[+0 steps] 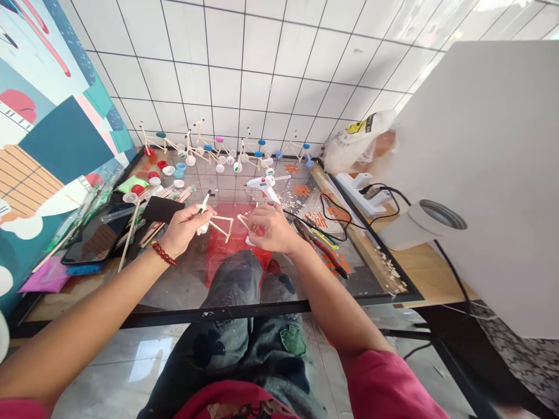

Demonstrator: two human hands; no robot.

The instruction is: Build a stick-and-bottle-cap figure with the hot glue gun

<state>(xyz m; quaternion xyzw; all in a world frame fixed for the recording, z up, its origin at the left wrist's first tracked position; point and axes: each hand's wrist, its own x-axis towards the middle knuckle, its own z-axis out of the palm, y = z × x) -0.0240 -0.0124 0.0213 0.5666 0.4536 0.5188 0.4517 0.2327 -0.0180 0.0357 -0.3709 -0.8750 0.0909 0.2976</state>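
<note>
My left hand is closed on a small frame of glued wooden sticks, with a dark-tipped upright and a white cap partly hidden by the fingers. A little to its right, my right hand pinches a bent piece of thin wooden stick; a white bit shows below its fingertips. The two stick pieces are apart, over the glass tabletop. Just beyond my right hand lies a white glue gun. Along the back stand several stick-and-cap models shaped like little bicycles.
Loose bottle caps, a black card, wooden sticks and a phone lie on the left. Pliers and a black cable are at right, near a power strip and a pale cylindrical container. Wood shavings are scattered about.
</note>
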